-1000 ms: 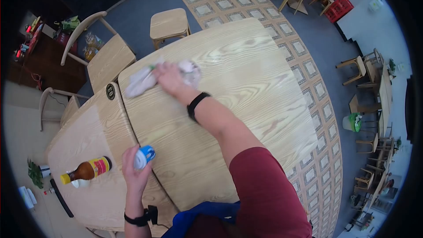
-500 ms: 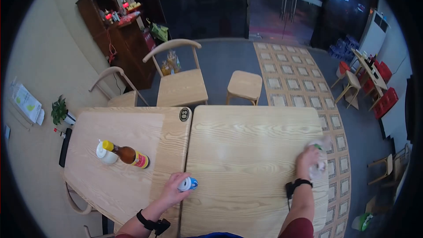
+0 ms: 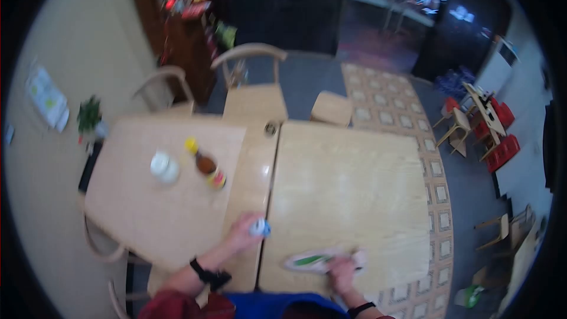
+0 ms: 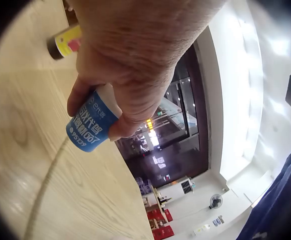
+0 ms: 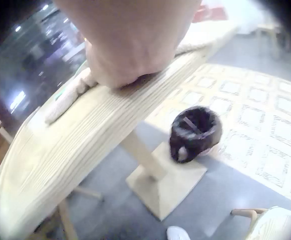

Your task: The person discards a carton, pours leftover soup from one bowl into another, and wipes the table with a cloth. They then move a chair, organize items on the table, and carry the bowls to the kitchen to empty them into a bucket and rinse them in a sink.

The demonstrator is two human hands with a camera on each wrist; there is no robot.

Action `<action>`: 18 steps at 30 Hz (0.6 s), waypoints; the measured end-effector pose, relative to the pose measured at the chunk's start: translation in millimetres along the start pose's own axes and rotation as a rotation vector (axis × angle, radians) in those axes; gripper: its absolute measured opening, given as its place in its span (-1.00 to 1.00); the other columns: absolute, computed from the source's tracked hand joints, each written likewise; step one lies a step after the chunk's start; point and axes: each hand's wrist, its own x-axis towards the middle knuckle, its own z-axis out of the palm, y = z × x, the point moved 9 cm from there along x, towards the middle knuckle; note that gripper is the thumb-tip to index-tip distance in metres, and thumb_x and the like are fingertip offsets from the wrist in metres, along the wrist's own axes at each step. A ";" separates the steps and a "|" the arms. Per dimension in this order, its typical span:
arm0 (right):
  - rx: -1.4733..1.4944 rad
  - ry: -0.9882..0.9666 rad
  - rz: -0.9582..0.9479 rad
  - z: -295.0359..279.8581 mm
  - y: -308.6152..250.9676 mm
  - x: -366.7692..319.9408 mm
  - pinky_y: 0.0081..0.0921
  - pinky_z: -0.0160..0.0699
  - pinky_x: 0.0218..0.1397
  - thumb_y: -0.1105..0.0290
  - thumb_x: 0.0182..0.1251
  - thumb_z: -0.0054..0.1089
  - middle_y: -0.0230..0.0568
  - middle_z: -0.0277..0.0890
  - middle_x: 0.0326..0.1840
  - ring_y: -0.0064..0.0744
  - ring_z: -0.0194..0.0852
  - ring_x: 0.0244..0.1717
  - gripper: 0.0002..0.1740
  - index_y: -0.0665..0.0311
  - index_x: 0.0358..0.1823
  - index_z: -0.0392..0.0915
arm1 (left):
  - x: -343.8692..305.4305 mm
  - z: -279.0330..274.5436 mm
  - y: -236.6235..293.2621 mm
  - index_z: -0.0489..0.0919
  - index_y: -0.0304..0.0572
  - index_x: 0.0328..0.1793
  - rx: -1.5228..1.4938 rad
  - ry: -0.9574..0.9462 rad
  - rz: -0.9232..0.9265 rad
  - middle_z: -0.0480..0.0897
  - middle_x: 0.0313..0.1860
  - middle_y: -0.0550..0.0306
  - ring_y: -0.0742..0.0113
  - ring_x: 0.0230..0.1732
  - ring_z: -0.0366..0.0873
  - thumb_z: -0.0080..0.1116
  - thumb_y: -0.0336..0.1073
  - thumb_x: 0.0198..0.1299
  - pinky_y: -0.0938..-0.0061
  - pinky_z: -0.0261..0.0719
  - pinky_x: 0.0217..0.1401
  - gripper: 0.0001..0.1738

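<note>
A blue cloth garment [image 3: 277, 304] with dark red sleeves [image 3: 168, 306] shows nearest, at the bottom of the head view. Just beyond it, the person's right hand [image 3: 341, 272] rests on a pale, whitish cloth with a long green patch [image 3: 304, 263]. The cloth lies on a rectangular pale wood desk [image 3: 354, 189], near its close edge, spreading out to both sides of the hand. Blur and the hand's own back hide those fingers, so I cannot tell whether they curl round the cloth or lie flat. In the right wrist view, a dark round bin [image 5: 198, 132] stands beneath that desk, beside its square wooden base [image 5: 168, 187].

Slightly farther off, the left hand [image 3: 241, 235] pinches a small blue and white cup-shaped container with white lettering [image 4: 93, 122], thumb and fingers closed about its sides. It is by the seam where the desk meets a second, pinkish wood desk [image 3: 136, 218]; I cannot tell whether it touches the wood. On the second desk, a brown bottle with a yellow cap and label [image 3: 207, 168] stands near a round white jar [image 3: 164, 168].

Past the desks come a curved-back wooden chair [image 3: 257, 100], a square wooden stool [image 3: 332, 108], a patterned floor strip [image 3: 378, 100] and a dark brown wooden cabinet [image 3: 189, 47].
</note>
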 end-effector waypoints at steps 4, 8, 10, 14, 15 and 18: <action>-0.401 -0.088 0.762 -64.5 131.2 -88.2 -0.14 0.26 -0.02 0.51 -0.01 -0.04 -0.01 0.44 -0.05 -0.01 0.38 -0.06 -0.54 0.33 0.03 0.40 | -48.7 -68.9 -17.4 0.44 -0.08 0.16 0.049 0.121 -0.087 0.47 -0.02 -0.08 0.02 0.03 0.45 0.33 -0.36 -0.24 0.30 0.45 0.10 -0.32; -0.369 0.092 1.380 -85.1 184.3 -148.0 -0.20 0.37 0.00 0.45 0.15 -0.08 0.06 0.44 0.00 0.03 0.44 -0.10 -0.61 0.22 0.04 0.47 | -99.7 -146.0 -65.6 0.44 -0.09 0.16 0.090 0.307 -0.202 0.45 -0.03 -0.08 0.02 0.03 0.44 0.32 -0.41 -0.24 0.32 0.45 0.08 -0.32; -0.276 0.139 1.527 -71.6 182.6 -174.2 -0.21 0.39 0.02 0.43 0.17 -0.09 0.10 0.43 0.01 0.04 0.46 -0.12 -0.62 0.25 0.03 0.48 | -130.9 -192.4 -107.2 0.42 -0.07 0.18 0.193 0.493 -0.321 0.43 -0.02 -0.06 0.03 0.04 0.44 0.31 -0.43 -0.24 0.33 0.46 0.08 -0.29; -0.099 0.140 0.876 -49.4 64.2 0.5 -0.20 0.30 0.08 0.41 0.28 -0.08 0.18 0.36 0.00 0.08 0.29 0.06 -0.61 0.41 0.10 0.37 | -162.3 -266.2 -176.9 0.36 -0.06 0.23 0.309 0.660 -0.491 0.40 0.03 -0.06 0.03 0.06 0.43 0.30 -0.45 -0.23 0.33 0.45 0.09 -0.25; -0.071 0.199 0.761 -50.2 28.1 33.1 -0.17 0.28 0.08 0.41 0.27 -0.10 0.21 0.34 -0.02 0.11 0.28 0.04 -0.62 0.42 0.09 0.38 | -165.7 -280.7 -190.8 0.32 -0.05 0.26 0.320 0.704 -0.515 0.39 0.05 -0.07 0.02 0.07 0.42 0.30 -0.45 -0.21 0.32 0.44 0.10 -0.23; 0.099 0.196 0.431 -16.0 -40.5 111.8 -0.17 0.28 0.10 0.46 0.24 -0.05 0.22 0.27 0.07 0.15 0.24 0.07 -0.62 0.38 0.10 0.35 | -167.2 -304.5 -230.8 0.27 -0.06 0.30 0.352 0.764 -0.544 0.37 0.08 -0.09 0.00 0.08 0.40 0.30 -0.45 -0.19 0.32 0.42 0.12 -0.19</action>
